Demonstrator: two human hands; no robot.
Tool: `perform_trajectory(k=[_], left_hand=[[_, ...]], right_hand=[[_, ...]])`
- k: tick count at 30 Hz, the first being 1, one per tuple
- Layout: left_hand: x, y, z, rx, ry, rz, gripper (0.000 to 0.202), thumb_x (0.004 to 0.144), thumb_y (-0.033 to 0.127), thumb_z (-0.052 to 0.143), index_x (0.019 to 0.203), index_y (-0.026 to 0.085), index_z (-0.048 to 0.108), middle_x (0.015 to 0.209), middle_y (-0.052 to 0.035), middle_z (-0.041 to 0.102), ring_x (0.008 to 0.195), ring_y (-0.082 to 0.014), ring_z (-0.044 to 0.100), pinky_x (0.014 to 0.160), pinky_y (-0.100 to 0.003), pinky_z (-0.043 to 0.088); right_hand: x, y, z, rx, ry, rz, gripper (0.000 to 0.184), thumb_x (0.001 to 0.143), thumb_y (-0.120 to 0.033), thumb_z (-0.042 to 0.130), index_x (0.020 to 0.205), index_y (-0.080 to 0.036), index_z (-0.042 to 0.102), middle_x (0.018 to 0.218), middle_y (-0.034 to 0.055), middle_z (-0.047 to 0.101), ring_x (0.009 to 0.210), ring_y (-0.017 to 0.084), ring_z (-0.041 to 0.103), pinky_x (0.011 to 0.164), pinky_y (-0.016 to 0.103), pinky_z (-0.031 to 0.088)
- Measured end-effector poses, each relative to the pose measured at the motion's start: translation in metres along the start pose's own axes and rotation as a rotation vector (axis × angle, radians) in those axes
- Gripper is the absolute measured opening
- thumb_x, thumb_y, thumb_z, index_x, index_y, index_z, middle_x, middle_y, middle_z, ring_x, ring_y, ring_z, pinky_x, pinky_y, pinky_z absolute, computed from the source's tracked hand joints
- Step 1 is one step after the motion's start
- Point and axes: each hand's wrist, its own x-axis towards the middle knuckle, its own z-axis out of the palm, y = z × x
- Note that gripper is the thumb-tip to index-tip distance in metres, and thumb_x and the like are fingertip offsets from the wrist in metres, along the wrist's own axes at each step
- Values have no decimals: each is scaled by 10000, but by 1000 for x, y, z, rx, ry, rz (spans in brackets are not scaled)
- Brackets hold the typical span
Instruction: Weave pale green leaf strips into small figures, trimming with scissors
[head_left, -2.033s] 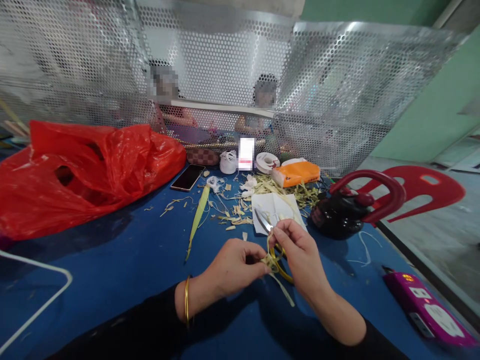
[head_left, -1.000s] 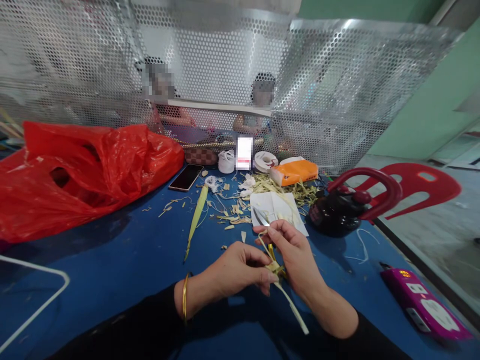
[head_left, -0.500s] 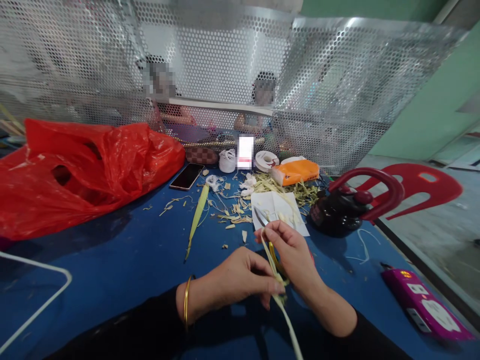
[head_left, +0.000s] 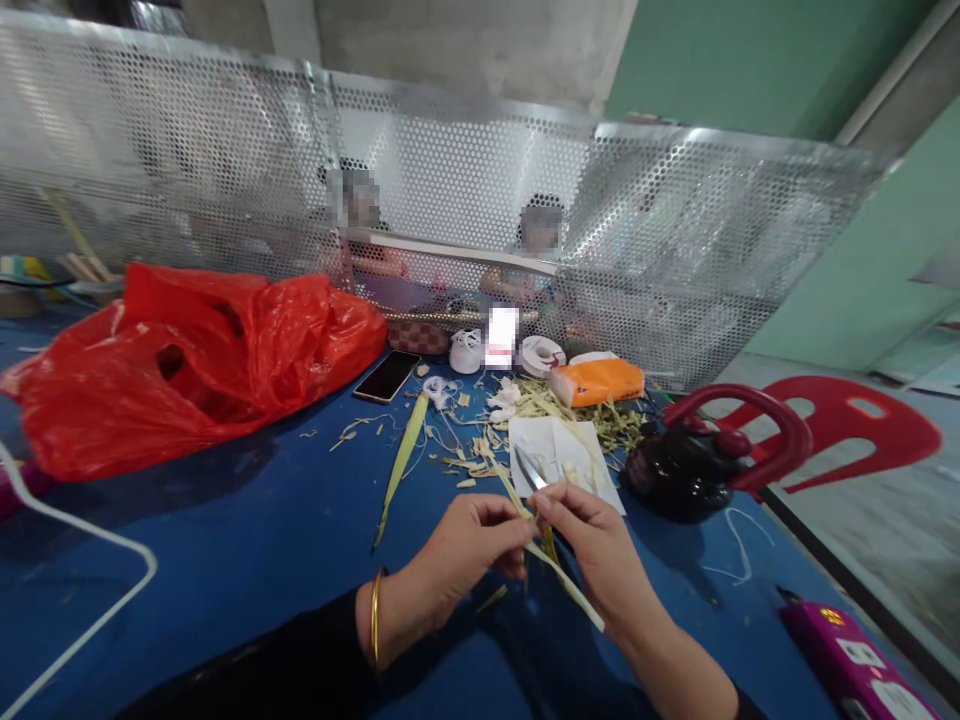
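Observation:
My left hand (head_left: 480, 545) is closed, its thumb and fingers pinching a pale leaf strip (head_left: 574, 585) that slants down to the right. Close beside it, my right hand (head_left: 592, 530) is closed around what looks like a pair of scissors. The silver blade of the scissors (head_left: 529, 467) points away from me, and a bit of yellow shows under the fingers. The right fingertips also meet the strip near the left ones. Part of the scissors is hidden by the hand. Beyond lies a white paper sheet (head_left: 607, 470) with pale pieces on it.
A tied green leaf bundle (head_left: 403, 455) lies left of centre. Loose scraps (head_left: 619, 415), an orange tissue pack (head_left: 604, 380), a dark kettle (head_left: 675, 480) and a red plastic bag (head_left: 225, 390) surround the work spot. A perforated metal screen (head_left: 465, 180) stands behind, with two people beyond.
My view has tilted up a little. The left hand has moved up along the strip, closer to the right fingertips, and less of the strip hangs toward me.

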Motion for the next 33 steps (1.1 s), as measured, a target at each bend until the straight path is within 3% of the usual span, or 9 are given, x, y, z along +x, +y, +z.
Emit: perform_trajectory(k=[7, 11, 14, 16, 18, 21, 26, 30, 33], left_hand=[[2, -3, -3, 26, -82, -2, 180, 671, 296, 678, 626, 140, 600, 476, 41, 540, 429, -88, 530, 504, -215, 426], [3, 4, -5, -2, -20, 2, 214, 658, 318, 712, 638, 131, 610, 495, 33, 560, 441, -90, 541, 518, -219, 445], [4, 19, -6, -72, 105, 18, 245, 660, 346, 729, 673, 131, 611, 538, 21, 592, 490, -100, 579, 561, -226, 475], [7, 33, -7, -119, 178, 52, 252, 667, 349, 736, 719, 130, 621, 570, 11, 619, 528, -108, 606, 585, -228, 485], [11, 50, -8, -161, 212, 105, 255, 665, 338, 745, 740, 126, 626, 592, -10, 646, 550, -115, 620, 601, -231, 491], [19, 76, -7, -248, 231, 203, 247, 651, 316, 760, 735, 124, 629, 632, -38, 677, 579, -131, 634, 627, -244, 501], [38, 104, -11, -367, 242, 362, 241, 663, 326, 761, 745, 125, 657, 684, -47, 688, 610, -120, 621, 580, -200, 454], [54, 104, -19, -384, 250, 355, 239, 659, 323, 771, 726, 119, 665, 689, -54, 697, 576, -100, 600, 544, -181, 426], [60, 96, -20, -435, 241, 299, 252, 623, 308, 799, 713, 113, 665, 694, -69, 706, 593, -118, 621, 569, -198, 464]], right_hand=[[7, 12, -5, -39, 124, -55, 310, 637, -470, 771, 633, -172, 684, 520, -28, 532, 499, 117, 461, 496, 242, 383], [8, 13, -11, -51, 176, -81, 322, 717, -487, 711, 812, -180, 701, 698, 22, 642, 673, 187, 587, 627, 291, 466], [2, 2, -15, -154, 384, -284, 303, 817, -449, 629, 996, -206, 641, 966, 67, 671, 905, 234, 607, 800, 341, 469], [-1, -7, -15, -275, 517, -514, 210, 860, -380, 592, 992, -218, 608, 979, 66, 645, 932, 230, 588, 838, 341, 444], [1, -18, -10, -434, 424, -752, 76, 876, -294, 573, 879, -224, 602, 872, 47, 619, 853, 211, 579, 801, 326, 437], [15, -35, 6, -711, 66, -883, 72, 867, -236, 582, 835, -224, 646, 848, 57, 633, 810, 212, 592, 742, 321, 460], [56, -47, 32, -770, 104, -938, 129, 879, -270, 576, 954, -224, 670, 969, 86, 665, 926, 244, 613, 808, 358, 491], [81, -35, 36, -736, 138, -983, 137, 854, -253, 606, 968, -225, 678, 952, 76, 676, 889, 237, 631, 752, 321, 508], [88, -25, 32, -680, 172, -966, 95, 838, -257, 629, 908, -222, 683, 789, 36, 643, 743, 204, 609, 673, 290, 490]])
